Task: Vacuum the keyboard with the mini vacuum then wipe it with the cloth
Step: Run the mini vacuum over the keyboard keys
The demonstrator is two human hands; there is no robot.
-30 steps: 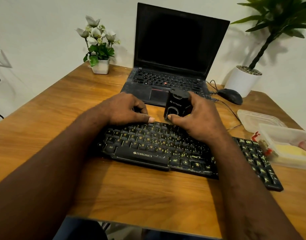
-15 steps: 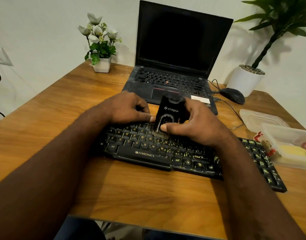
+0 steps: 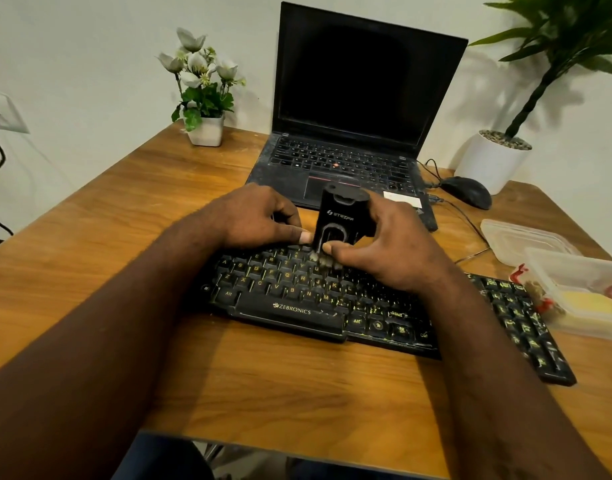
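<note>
A black keyboard (image 3: pixel 297 299) with yellow letters lies across the wooden desk in front of me. My right hand (image 3: pixel 387 244) grips a small black mini vacuum (image 3: pixel 341 220), held upright with its pale bristles down on the upper middle key rows. My left hand (image 3: pixel 256 216) rests curled on the keyboard's far edge just left of the vacuum, thumb stretched toward it. A yellow cloth (image 3: pixel 590 303) lies in a clear plastic container at the right.
An open black laptop (image 3: pixel 349 109) stands behind the keyboard. A mouse (image 3: pixel 467 192) and its cable lie to the right, beside a white plant pot (image 3: pixel 491 161). A flower pot (image 3: pixel 205 131) sits far left. Clear container (image 3: pixel 581 271) and lid (image 3: pixel 515 237) crowd the right edge.
The vacuum has tipped and come down from behind the keyboard onto the keys, brush end touching them. My left hand has stayed on the keyboard's far edge.
</note>
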